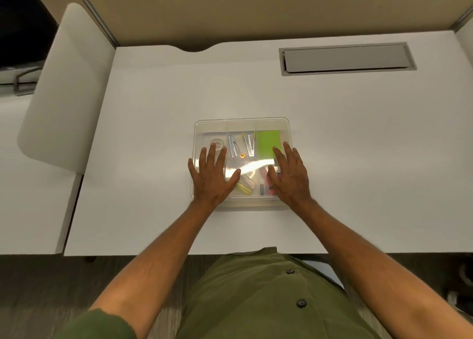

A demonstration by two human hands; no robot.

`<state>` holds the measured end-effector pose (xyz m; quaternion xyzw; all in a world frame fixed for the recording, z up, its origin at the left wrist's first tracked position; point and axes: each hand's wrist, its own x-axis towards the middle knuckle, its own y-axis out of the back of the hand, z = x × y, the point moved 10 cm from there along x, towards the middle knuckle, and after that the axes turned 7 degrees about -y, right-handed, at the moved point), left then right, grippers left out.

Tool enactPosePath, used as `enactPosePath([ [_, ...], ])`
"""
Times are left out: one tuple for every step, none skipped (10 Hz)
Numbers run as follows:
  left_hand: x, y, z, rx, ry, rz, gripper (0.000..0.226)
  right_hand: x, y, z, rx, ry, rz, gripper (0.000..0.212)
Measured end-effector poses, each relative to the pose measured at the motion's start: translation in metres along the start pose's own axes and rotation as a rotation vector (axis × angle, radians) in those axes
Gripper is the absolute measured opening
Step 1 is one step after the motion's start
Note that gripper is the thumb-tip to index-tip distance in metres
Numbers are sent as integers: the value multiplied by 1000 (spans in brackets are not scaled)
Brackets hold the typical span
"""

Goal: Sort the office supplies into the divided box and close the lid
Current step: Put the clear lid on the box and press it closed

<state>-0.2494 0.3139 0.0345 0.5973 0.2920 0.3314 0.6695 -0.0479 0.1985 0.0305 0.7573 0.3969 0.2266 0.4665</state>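
Note:
A clear divided box [242, 126] sits in the middle of the white desk with its transparent lid lying on top. Through the lid I see a green pad of sticky notes [267, 142] at the back right, silver clips [242, 145] in the back middle, a roll of clear tape [217, 142] at the back left, a yellow item [244, 187] at the front middle and red and dark items [266, 187] at the front right. My left hand [212, 176] lies flat on the lid's left half, fingers spread. My right hand [290, 176] lies flat on the right half.
The white desk [153, 146] reaches a tan partition wall at the back. A grey cable hatch [345, 58] is set into the desk at the back right. A white chair back [66, 87] stands to the left of the desk.

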Motion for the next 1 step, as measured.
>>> enactPosePath([
  [15,8,-4,-83,-19,35,76,13,8,0,0,14,8,60],
])
